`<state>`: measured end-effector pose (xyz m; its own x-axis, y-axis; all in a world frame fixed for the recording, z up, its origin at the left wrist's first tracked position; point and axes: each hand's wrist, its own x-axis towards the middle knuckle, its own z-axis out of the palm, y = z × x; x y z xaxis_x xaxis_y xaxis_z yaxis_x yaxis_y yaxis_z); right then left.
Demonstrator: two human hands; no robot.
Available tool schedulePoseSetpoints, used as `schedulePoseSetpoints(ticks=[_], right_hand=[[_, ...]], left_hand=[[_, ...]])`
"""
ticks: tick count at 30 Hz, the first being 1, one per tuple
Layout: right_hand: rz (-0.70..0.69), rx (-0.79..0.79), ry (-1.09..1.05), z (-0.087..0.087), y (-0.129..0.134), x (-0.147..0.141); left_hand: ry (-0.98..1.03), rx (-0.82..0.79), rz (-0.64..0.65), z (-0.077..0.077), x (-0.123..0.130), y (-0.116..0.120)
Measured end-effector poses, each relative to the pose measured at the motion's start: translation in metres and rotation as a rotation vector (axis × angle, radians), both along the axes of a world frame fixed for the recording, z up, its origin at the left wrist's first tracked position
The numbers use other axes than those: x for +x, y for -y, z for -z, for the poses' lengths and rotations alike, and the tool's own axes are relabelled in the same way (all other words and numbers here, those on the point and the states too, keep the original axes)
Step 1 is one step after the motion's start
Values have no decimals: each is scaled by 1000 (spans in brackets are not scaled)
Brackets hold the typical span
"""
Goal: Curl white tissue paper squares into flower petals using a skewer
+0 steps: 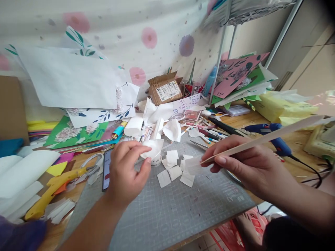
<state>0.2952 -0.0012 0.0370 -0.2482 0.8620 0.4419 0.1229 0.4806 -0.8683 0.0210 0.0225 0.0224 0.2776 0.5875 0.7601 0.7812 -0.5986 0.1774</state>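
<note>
My left hand (129, 167) hangs above the grey cutting mat (146, 216), thumb and fingers apart, with nothing between them. Just beyond its fingertips stands a small white cup (156, 158) with white paper on its rim. My right hand (235, 160) pinches a long pale strip (272, 136) that slants up to the right. A thin translucent square (192, 165) shows at its fingertips. Several small white paper squares (175, 172) lie on the mat between my hands.
A yellow glue gun (49, 191) and white rolls (28, 170) lie at left, beside a phone (106, 169). Markers (204, 138) and a cardboard box (166, 89) are behind the mat. At right are a blue glue gun (280, 144) with its cord and a yellow package (285, 106).
</note>
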Motion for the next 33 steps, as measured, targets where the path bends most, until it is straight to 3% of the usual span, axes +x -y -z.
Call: schedulePoseSetpoints(ticks=[2, 7, 13, 16, 22, 28, 33], right_hand=[[-35, -9, -4, -1, 2, -4], [-98, -1, -12, 0, 8, -16], [-125, 41, 56, 0, 8, -30], [-140, 80, 85, 0, 5, -36], [-154, 188, 152, 4, 0, -41], [-169, 248, 201, 7, 0, -43], [-80, 280, 214, 7, -3, -43]], left_hand=[[37, 3, 120, 1, 10, 14], [120, -344, 370, 3, 35, 41], [466, -789, 326, 4, 40, 38], [574, -915, 311, 5, 38, 36], [665, -1001, 261, 7, 38, 34], [676, -988, 170, 5, 43, 32], [671, -960, 145, 4, 39, 28]])
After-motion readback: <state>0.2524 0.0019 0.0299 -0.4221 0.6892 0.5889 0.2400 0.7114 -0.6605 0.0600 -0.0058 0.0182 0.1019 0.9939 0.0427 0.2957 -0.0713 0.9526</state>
